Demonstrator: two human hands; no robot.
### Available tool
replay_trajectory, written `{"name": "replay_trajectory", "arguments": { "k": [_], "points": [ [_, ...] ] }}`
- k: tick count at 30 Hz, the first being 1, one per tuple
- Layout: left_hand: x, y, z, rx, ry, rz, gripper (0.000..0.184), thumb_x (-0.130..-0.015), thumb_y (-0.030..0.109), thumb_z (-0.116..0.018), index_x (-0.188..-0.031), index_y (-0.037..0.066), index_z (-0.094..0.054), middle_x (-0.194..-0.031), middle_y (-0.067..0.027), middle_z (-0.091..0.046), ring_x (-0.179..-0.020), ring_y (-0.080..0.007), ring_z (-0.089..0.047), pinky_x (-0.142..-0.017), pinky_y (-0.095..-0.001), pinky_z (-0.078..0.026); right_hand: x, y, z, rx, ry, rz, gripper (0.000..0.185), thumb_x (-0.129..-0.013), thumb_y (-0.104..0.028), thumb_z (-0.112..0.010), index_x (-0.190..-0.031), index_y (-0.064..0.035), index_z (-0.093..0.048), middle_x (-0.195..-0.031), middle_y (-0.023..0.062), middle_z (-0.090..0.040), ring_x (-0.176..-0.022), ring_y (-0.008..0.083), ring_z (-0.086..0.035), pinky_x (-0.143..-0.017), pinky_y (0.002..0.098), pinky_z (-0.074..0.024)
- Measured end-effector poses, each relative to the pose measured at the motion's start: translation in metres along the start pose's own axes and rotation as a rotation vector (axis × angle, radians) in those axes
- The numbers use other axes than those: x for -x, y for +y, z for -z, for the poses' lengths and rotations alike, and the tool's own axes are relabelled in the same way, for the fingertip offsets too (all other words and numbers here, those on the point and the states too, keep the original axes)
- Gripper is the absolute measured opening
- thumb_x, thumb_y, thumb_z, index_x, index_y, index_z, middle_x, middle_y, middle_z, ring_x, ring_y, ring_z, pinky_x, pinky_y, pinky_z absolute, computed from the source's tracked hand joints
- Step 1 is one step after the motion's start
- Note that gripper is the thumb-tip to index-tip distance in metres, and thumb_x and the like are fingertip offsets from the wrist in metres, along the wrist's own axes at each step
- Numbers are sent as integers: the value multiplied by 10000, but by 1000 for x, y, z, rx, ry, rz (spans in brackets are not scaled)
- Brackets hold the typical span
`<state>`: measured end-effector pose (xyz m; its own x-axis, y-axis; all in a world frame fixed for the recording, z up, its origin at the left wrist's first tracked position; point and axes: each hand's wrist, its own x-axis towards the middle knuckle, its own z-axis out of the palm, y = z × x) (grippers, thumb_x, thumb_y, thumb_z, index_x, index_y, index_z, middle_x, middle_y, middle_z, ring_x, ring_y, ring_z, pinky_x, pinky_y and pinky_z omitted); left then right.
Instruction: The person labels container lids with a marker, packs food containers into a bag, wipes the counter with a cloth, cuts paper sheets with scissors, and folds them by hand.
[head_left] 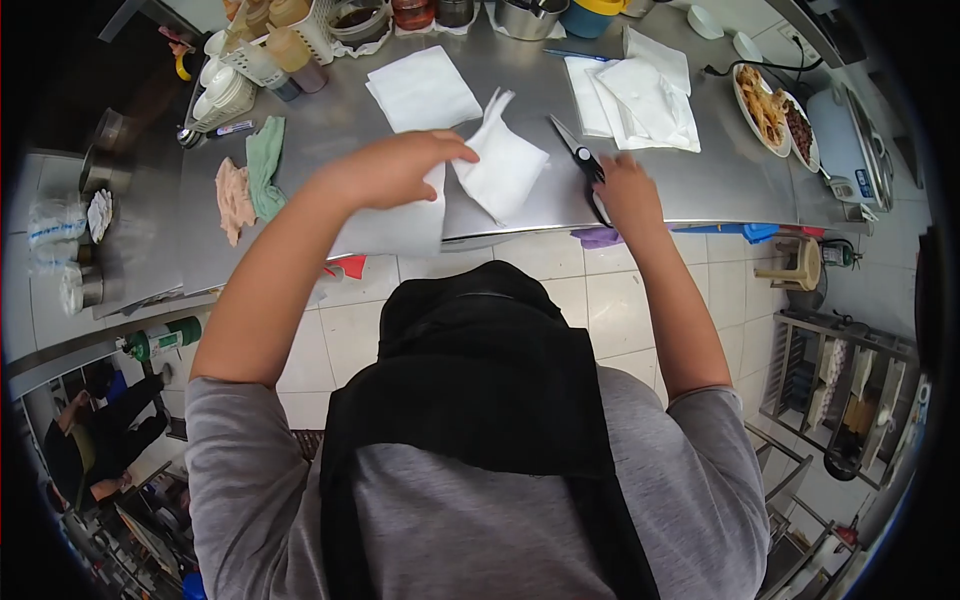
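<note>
My left hand [405, 172] is curled at the left edge of a folded white paper sheet [502, 170], its index fingertip over the paper. The thumb sits lower and apart from the index finger. A narrow flap of the sheet sticks up at its top. Under and beside this hand lies another white sheet [400, 228] along the counter's front edge. My right hand [630, 195] is closed around the black handles of the scissors [580, 150], whose blades point away to the upper left. The fingers partly hide the handles.
White sheets lie in a square stack [423, 88] and a looser pile [640, 100] with a blue pen [575, 54]. Green [265, 165] and peach cloths [235, 200] are left, below sauce bottles [290, 55]. Plates of food [762, 110] and a lidded cooker [850, 140] stand right.
</note>
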<state>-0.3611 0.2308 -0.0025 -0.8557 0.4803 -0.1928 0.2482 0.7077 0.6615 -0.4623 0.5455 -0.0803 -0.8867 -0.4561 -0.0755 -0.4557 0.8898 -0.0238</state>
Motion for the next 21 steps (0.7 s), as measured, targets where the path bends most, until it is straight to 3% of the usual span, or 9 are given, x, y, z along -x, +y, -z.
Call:
{"name": "replay_trajectory", "arguments": {
  "k": [5,8,10,11,12,14,17,20,21],
  "points": [
    [7,40,-13,-192,-24,22,547,-747,-64,-656,-1255,100,-533,-1302,-73,-525,-1129,-323,-548,-918,-413,-476,-17,-84,70,-259,374,624,634,-712,-112,-762,-1302,-180,-541,-1350,61,-499,-1199,294,-519,-1042,494,-358],
    [19,34,-7,-135,60,-9,543,-750,-50,-661,-1257,102,-537,-1284,-78,-546,-1122,-324,-551,-924,-410,-470,-32,-90,75,-98,283,887,457,-748,-116,-732,-1188,-141,-611,-1317,56,-544,-1168,282,-548,-1100,493,-285],
    [35,23,-3,52,454,-35,555,-757,-18,-679,-1278,108,-538,-1275,-71,-573,-1114,-286,-565,-937,-370,-464,-34,-74,97,-127,-22,711,290,-797,-144,-690,-1083,-114,-648,-1094,98,-657,-1046,281,-613,-1052,516,-322],
    [44,15,-6,143,542,105,528,-796,1,-682,-1295,99,-540,-1260,-59,-596,-1076,-208,-583,-916,-308,-461,-30,-67,110,-94,6,622,259,-817,-167,-673,-1069,-112,-646,-980,110,-671,-969,292,-633,-1010,510,-358],
    [48,0,-18,146,557,117,528,-796,1,-682,-1295,99,-540,-1260,-59,-596,-1076,-208,-583,-916,-308,-461,-24,-60,122,-62,32,532,232,-837,-189,-656,-1055,-110,-644,-867,123,-685,-892,304,-652,-967,504,-394],
    [52,-39,-56,748,875,357,427,-844,9,-642,-1262,47,-562,-1192,-91,-623,-1014,-169,-603,-884,-282,-470,-16,-48,136,-47,228,470,204,-847,-215,-655,-1012,-97,-643,-779,139,-670,-776,335,-647,-794,457,-479],
    [59,-72,-102,826,1096,530,356,-900,21,-581,-1256,18,-563,-1158,-98,-625,-965,-140,-596,-856,-260,-469,-6,-50,157,4,297,366,186,-850,-227,-657,-962,-79,-640,-749,148,-660,-706,349,-634,-645,418,-496],
    [66,-88,-129,951,1175,573,347,-919,10,-530,-1263,29,-563,-1157,-104,-627,-954,-148,-600,-850,-267,-473,2,-77,170,-92,252,467,185,-847,-224,-664,-947,-70,-645,-738,159,-654,-694,366,-621,-587,425,-481],
    [70,-93,-134,930,1134,579,343,-941,14,-476,-1274,29,-555,-1182,-109,-615,-977,-153,-594,-861,-271,-470,2,-87,171,-150,160,529,216,-849,-213,-682,-1008,-67,-662,-751,154,-669,-666,308,-647,-600,383,-491]
  ]
}}
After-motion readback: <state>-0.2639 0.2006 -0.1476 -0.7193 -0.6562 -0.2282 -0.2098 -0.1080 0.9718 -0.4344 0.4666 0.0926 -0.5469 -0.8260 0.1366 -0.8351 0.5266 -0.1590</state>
